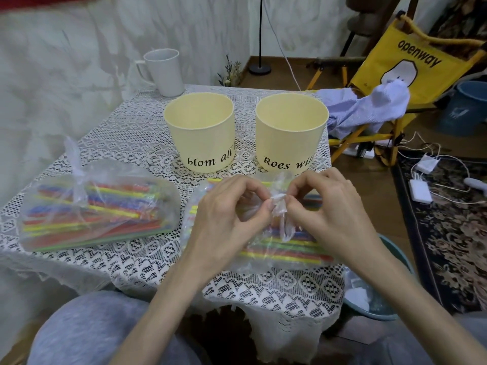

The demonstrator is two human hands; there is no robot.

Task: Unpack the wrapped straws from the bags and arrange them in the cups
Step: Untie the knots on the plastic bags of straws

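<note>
Two cream cups stand side by side at the back of the table, the left cup and the right cup, both with nothing visible inside. A clear bag of coloured straws lies in front of me. My left hand and my right hand pinch its tied knot from either side, fingertips nearly touching. A second tied bag of straws lies flat at the left, apart from both hands.
A white lace cloth covers the small table. A white mug stands at the back left. A yellow folding chair with a light shirt sits to the right, and a blue bin stands by the table's right corner.
</note>
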